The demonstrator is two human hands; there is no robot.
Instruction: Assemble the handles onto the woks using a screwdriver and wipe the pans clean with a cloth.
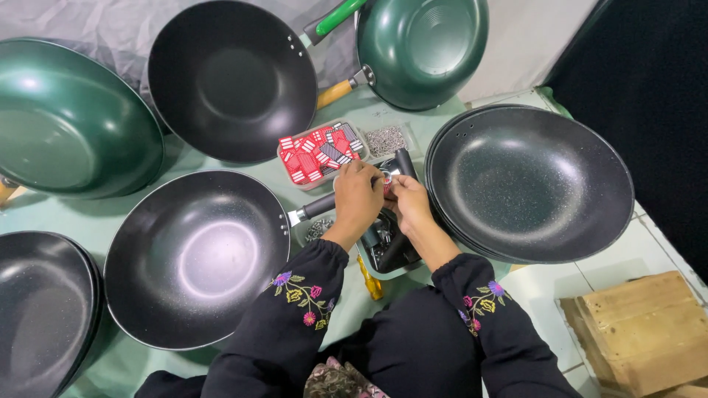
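Left hand (pixel 359 193) curled, fingertips pinching small red tag (pixel 386 186) over black pan handle (pixel 317 206); right hand (pixel 409 203) pressed close beside it, fingers bunched on same tag. Black wok (pixel 193 254) left of hands; tray of red tags (pixel 318 152) just beyond knuckles; stacked pans (pixel 529 180) right

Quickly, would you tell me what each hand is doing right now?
Left hand: closed on a small part, too hidden to identify.
Right hand: fingers pinched on the same part, above the black handle.
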